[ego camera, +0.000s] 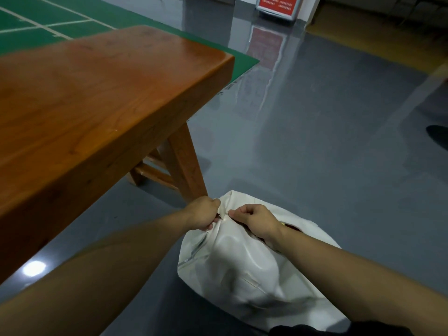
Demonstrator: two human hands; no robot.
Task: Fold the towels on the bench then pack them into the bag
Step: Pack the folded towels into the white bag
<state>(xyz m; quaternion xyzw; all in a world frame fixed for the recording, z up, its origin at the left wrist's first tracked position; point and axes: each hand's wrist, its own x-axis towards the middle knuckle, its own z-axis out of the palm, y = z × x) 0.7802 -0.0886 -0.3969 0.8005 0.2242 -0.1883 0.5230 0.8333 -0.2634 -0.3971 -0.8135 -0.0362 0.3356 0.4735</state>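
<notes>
A white fabric bag (242,270) sits on the grey floor just below the bench's corner, bulging, with a zipper running along its left side. My left hand (202,213) grips the bag's fabric at the far end of the zipper. My right hand (257,220) pinches the bag's top edge right beside it, fingers curled. A sliver of dark red shows in the bag's opening under my right wrist. The wooden bench (97,93) at left has a bare top; no towels are visible on it.
The bench's leg (186,166) stands just behind my left hand. Grey floor (327,154) spreads to the right. A green court mat (60,18) lies behind the bench. A red sign (278,6) stands at the back, and a dark shoe (438,138) shows at the right edge.
</notes>
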